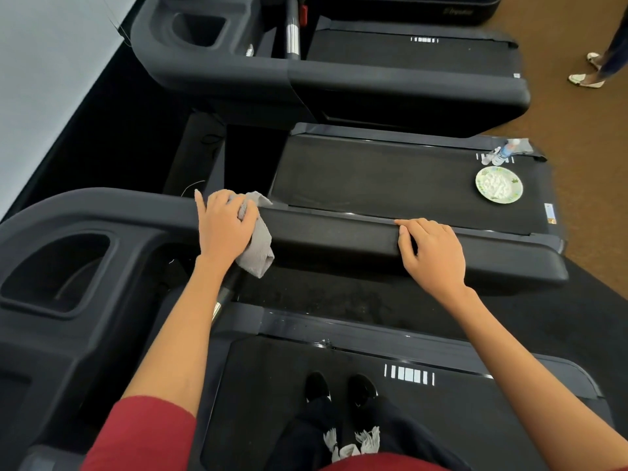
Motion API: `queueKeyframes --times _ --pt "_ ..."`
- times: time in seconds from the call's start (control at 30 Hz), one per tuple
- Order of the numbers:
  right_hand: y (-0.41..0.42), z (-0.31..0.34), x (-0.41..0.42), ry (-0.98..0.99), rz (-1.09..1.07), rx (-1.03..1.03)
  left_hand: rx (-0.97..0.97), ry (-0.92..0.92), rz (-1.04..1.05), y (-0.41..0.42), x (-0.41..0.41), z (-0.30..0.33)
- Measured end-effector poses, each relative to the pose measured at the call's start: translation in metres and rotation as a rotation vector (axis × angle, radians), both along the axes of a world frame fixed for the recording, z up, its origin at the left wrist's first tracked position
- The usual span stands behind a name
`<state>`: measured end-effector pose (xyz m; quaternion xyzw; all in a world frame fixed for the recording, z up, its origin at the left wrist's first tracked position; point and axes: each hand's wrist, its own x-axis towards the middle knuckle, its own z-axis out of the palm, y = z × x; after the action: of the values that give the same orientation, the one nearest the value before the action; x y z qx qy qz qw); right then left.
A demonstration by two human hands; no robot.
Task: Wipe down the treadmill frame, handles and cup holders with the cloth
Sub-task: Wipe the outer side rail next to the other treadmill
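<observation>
I stand on a black treadmill whose side handrail runs across the middle of the view. My left hand grips a grey cloth and presses it on the rail's left end; part of the cloth hangs down over the near side. My right hand rests further right on the same rail, its fingers curled over the far edge. A deep cup holder is set in the console at the left. The belt lies under my feet.
A second treadmill belt beyond the rail carries a patterned plate and small bottles. A third treadmill stands farther back. Another person's feet are on the brown carpet at top right. A wall runs along the left.
</observation>
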<state>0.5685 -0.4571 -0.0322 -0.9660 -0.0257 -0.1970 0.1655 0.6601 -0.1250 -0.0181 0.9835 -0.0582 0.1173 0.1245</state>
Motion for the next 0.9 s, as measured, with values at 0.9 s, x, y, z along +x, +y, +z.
queueKeyframes --times 0.9 --pt "0.002 0.003 0.002 0.089 0.006 0.063 -0.121 0.192 -0.319 -0.163 -0.026 0.012"
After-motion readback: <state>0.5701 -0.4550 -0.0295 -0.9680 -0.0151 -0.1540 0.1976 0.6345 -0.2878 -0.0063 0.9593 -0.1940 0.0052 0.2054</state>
